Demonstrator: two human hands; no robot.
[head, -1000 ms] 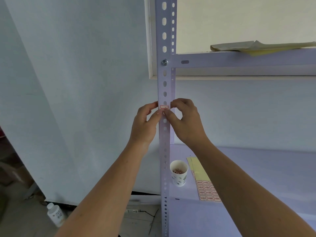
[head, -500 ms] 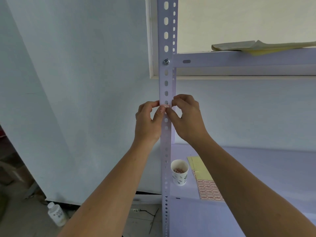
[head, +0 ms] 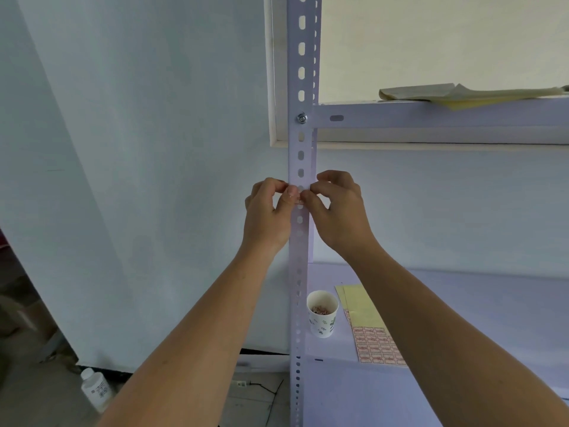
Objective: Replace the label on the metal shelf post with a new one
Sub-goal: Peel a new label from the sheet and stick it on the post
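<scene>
A pale perforated metal shelf post (head: 301, 87) runs up the middle of the view. A small red-and-white label (head: 299, 201) sits on its front face at hand height, mostly hidden by my thumbs. My left hand (head: 267, 214) is at the post's left edge, thumb pressed on the label. My right hand (head: 337, 211) is at the right edge, thumb and forefinger pinching at the label. On the lower shelf lies a yellow backing sheet with red labels (head: 374, 337).
A white paper cup (head: 321, 314) holding small reddish scraps stands on the lower shelf (head: 462, 303) beside the post. Folded yellow paper (head: 455, 95) lies on the upper shelf. A white plastic bottle (head: 96, 388) stands on the floor at lower left.
Both thumbs have closed in over the label, which showed plainly between my fingers a second ago and is now almost covered. The hands stay at the same height on the post.
</scene>
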